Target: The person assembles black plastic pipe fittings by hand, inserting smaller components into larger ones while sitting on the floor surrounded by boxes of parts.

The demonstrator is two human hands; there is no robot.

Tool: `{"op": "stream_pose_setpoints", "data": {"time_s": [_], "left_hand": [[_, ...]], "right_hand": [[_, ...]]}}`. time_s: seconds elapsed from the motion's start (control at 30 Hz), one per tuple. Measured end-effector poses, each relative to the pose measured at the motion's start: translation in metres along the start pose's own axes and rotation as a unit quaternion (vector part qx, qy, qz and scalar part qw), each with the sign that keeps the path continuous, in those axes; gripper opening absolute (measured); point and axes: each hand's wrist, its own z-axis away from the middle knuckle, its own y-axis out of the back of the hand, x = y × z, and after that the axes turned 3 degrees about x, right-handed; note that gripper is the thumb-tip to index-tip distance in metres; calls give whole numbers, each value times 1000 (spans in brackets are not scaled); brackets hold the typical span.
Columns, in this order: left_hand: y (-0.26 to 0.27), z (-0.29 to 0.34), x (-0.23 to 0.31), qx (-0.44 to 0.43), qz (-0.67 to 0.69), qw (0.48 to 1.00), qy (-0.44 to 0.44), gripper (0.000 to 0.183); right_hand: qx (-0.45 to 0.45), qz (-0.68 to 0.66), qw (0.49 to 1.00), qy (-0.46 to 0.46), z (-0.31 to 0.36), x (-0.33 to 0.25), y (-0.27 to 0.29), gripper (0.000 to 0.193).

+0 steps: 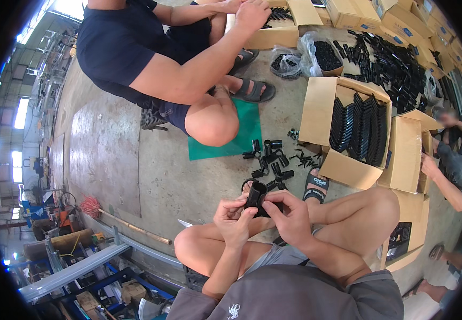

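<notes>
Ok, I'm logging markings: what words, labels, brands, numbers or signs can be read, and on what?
Black sandal: white strap lettering, which I won't transcribe.
Cardboard boxes, upper right: printed marks, too small to read.
Grey shirt: white emblem, no readable words.

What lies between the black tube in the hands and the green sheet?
In the head view, black fittings lie on the floor between the black tube, held by the left hand and right hand, and the green sheet.
</notes>
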Motion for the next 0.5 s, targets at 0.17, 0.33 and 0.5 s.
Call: {"op": "stream_pose_setpoints", "data": {"time_s": [0.17,0.33,0.5], "left_hand": [[-2,0,0,5,8,1000,-2,31],[0,-1,-5,-18,32,999,-22,32],[-3,0,1,-31,31,999,-31,37]], "right_hand": [[22,35,998,49,-1,-7,-3,11],[22,74,992,98,-1,-12,-1,13],[27,81,991,106,0,-17,-2,13]]}}
